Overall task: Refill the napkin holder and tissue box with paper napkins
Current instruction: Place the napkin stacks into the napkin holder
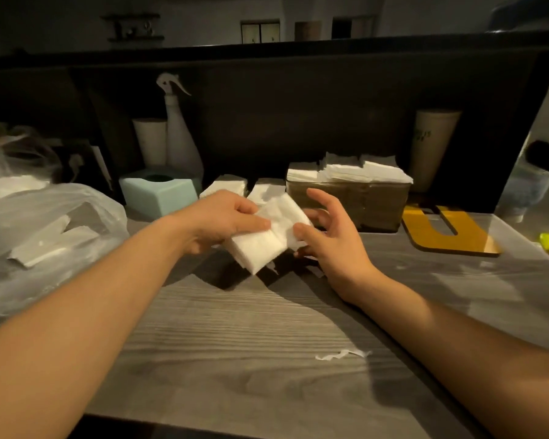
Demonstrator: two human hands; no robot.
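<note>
Two hands meet on one small stack of paper napkins (268, 231), lifted just above the bench (235, 327) in front of the brown napkin holder (346, 201). Your left hand (227, 218) pinches the stack's left side, thumb on top; your right hand (325, 231) touches its right edge with the thumb, the other fingers spread and loose. Expect the stack to be very light, soft and floppy, with loose sheets that can slide apart or tear, so take it across its flat faces near the middle and squeeze gently. That holder already carries napkins above its rim. More stacks (224, 188) lie between it and the blue tissue box (159, 193), whose top opening looks narrow, so a stack probably needs bending to enter.
</note>
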